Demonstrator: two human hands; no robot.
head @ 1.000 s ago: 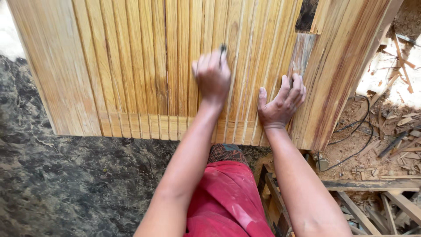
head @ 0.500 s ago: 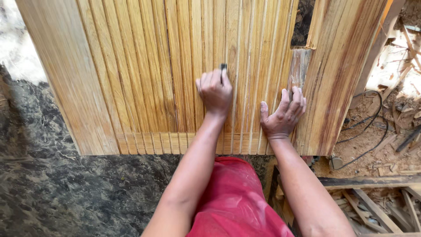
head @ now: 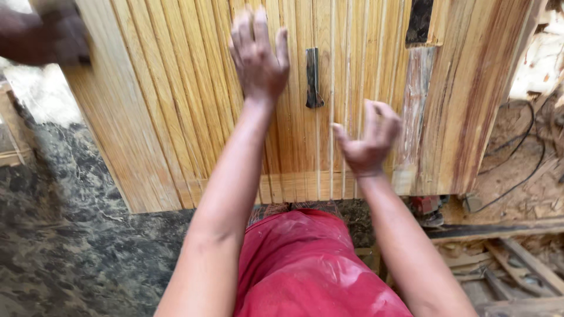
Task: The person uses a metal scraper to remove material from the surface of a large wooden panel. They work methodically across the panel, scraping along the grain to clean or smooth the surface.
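Both our hands, left hand (head: 258, 56) and right hand (head: 369, 140), hover open and empty; the dark scraper (head: 312, 77) lying loose could slide off the grooved wooden panel (head: 176, 105).

Two bare arms stretched forward, both hands empty.

The left hand (head: 258, 56) is lifted higher, its back to the camera, fingers pointing up and a little spread, blurred. The right hand (head: 369, 141) is lower and nearer, the wrist bent, fingers loosely curled and the thumb out to the left. Neither hand has a grip on anything. The forearms run up from the bottom edge, well apart.
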